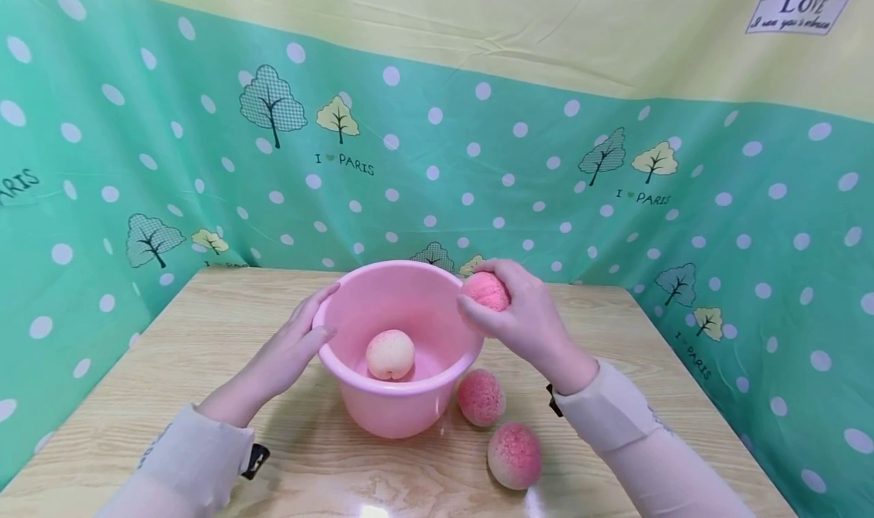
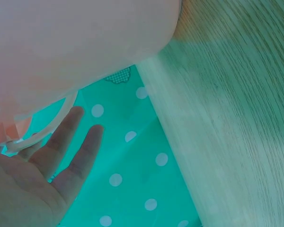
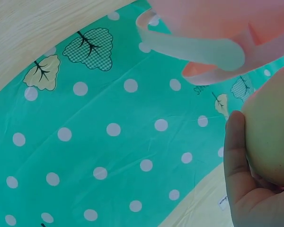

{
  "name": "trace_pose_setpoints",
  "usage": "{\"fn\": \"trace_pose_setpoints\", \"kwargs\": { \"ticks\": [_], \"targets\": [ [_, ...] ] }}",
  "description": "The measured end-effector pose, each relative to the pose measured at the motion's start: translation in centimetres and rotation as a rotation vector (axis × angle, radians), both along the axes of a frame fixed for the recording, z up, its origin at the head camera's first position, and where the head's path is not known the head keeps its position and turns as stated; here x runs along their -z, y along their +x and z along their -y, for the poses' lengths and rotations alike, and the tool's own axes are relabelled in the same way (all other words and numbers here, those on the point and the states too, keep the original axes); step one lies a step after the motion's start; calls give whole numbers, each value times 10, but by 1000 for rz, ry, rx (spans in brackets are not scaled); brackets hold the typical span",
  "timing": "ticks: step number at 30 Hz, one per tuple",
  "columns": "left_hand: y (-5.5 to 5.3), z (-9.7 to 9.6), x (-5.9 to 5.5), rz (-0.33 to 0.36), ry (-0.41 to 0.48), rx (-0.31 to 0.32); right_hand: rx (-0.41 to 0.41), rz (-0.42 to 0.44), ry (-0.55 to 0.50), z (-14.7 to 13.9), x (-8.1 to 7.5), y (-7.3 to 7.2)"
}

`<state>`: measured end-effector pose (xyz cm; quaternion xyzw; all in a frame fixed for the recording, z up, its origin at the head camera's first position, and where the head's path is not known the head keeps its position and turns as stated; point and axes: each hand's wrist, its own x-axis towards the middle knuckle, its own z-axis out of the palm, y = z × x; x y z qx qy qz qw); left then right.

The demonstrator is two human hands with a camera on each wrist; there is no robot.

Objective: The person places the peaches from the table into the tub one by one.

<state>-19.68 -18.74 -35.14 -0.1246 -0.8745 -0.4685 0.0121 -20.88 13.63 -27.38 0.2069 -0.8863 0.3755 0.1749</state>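
Observation:
A pink plastic bucket point(image 1: 396, 404) stands on the table, with a pale peach point(image 1: 391, 354) lying inside it. My left hand point(image 1: 290, 347) rests against the left side of its rim; in the left wrist view the visible fingers point(image 2: 83, 163) are straight and spread. Just above the rim's right side, my right hand point(image 1: 522, 313) grips a pink peach point(image 1: 486, 290) between thumb and fingers. That same peach point(image 3: 272, 132) looks pale yellow from the right wrist view. Two more pink peaches, one nearer the bucket point(image 1: 481, 397) and one closer to me point(image 1: 514, 456), lie to the bucket's right.
The wooden table point(image 1: 587, 427) ends at a green and yellow cloth backdrop point(image 1: 478, 161) with white dots and printed trees. A bucket handle point(image 3: 194, 49) hangs along the outside of the rim in the right wrist view.

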Motion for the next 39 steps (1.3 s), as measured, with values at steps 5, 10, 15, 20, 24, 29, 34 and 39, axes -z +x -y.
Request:
{"fn": "trace_pose_setpoints", "kwargs": {
  "ticks": [5, 10, 15, 20, 24, 29, 34, 39],
  "targets": [
    [0, 0, -1, -8, 2, 6, -23, -3, 1, 4, 2, 0],
    [0, 1, -2, -3, 25, 16, -48, 8, 4, 8, 4, 0],
    [-1, 1, -1, 1, 57, 31, -60, 6, 22, 12, 4, 0],
    [-2, 2, -1, 9, 95, 39, -75, 6, 35, 17, 3, -1],
    [-1, 2, -2, 18, 114, 46, -75, 6, 46, 20, 3, -1],
    [-1, 2, -3, 11, 115, 53, -77, 3, 50, 23, 3, -2],
    [-1, 2, -3, 7, 115, 54, -83, -5, 58, 26, 4, -4],
    [-1, 2, -3, 1, 115, 53, -84, 9, 69, 29, 6, -6]
  ]
}}
